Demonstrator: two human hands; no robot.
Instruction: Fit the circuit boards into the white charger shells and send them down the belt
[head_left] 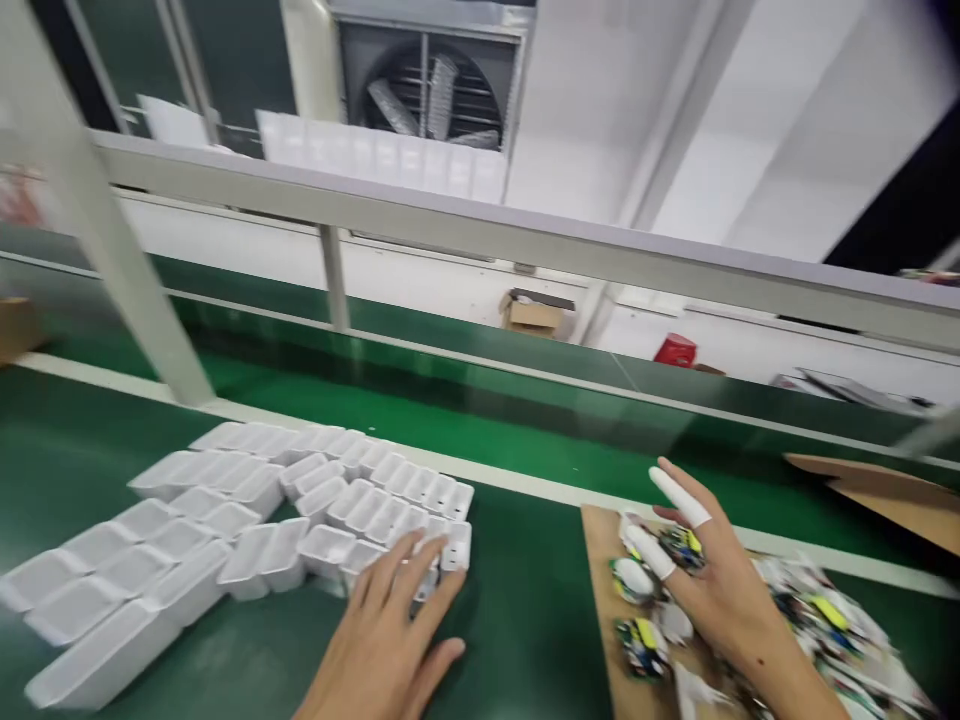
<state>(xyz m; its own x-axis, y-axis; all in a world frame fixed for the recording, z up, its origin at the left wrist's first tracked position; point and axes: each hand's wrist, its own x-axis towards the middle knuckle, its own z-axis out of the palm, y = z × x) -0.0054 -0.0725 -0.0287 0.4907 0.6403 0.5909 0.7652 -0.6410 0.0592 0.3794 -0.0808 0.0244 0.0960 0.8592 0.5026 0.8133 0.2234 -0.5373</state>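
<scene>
My left hand (391, 625) lies low on the green work surface, its fingers stretched toward a white plastic shell (454, 548) at the near end of several rows of white shells (247, 505). The fingertips reach the shells; nothing is gripped. My right hand (709, 575) hovers with spread fingers over a heap of small circuit boards (817, 620) on a brown cardboard sheet (600, 560). Two of its fingers wear white finger cots. One board with green and yellow parts (643, 640) lies just left of that hand.
A green conveyor belt (480, 420) runs behind the work surface, under a grey metal frame rail (525, 245). Another cardboard piece (885, 495) lies at the far right. A cardboard box (534, 313), a red object (675, 350) and a wall fan (431, 95) are beyond.
</scene>
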